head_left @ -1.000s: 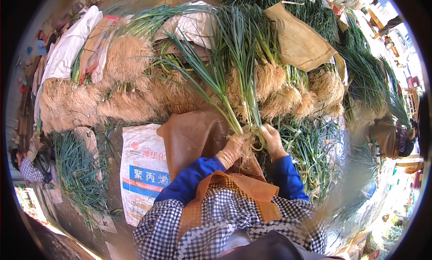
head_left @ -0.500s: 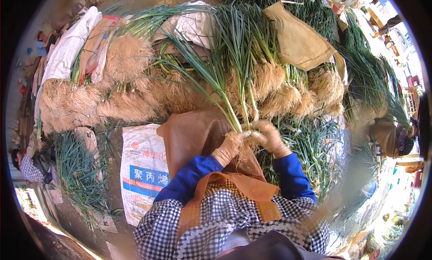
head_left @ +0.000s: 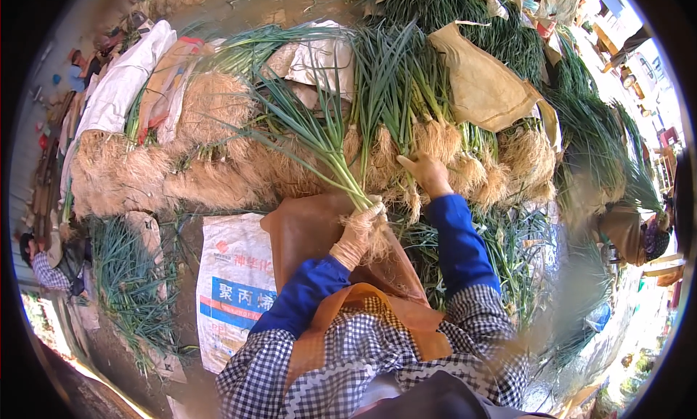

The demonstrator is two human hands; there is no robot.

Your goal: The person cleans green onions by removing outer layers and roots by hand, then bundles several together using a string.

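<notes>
- Has a white woven sack (head_left: 236,274) lying flat left of the brown sheet (head_left: 308,223), crinkled, with a blue band; cannot tell whether filled.
- Has a tan sack (head_left: 485,78), stiff and creased, draped over part of the row of green onions (head_left: 435,100); shows pale roots below its edge.
- Grips a bundle of green onions (head_left: 335,147) in the left hand (head_left: 357,234), above the sheet, fingers closed round the lower stalks; long, narrow leaves up and to the left, wiry roots below.
- Extends the right hand (head_left: 428,174) to the root ends of the row; pinching a stalk or only beside one, cannot tell from the fingers.
- Wears smooth blue sleeves (head_left: 459,237) and black-and-white checked cloth (head_left: 341,339).
</notes>
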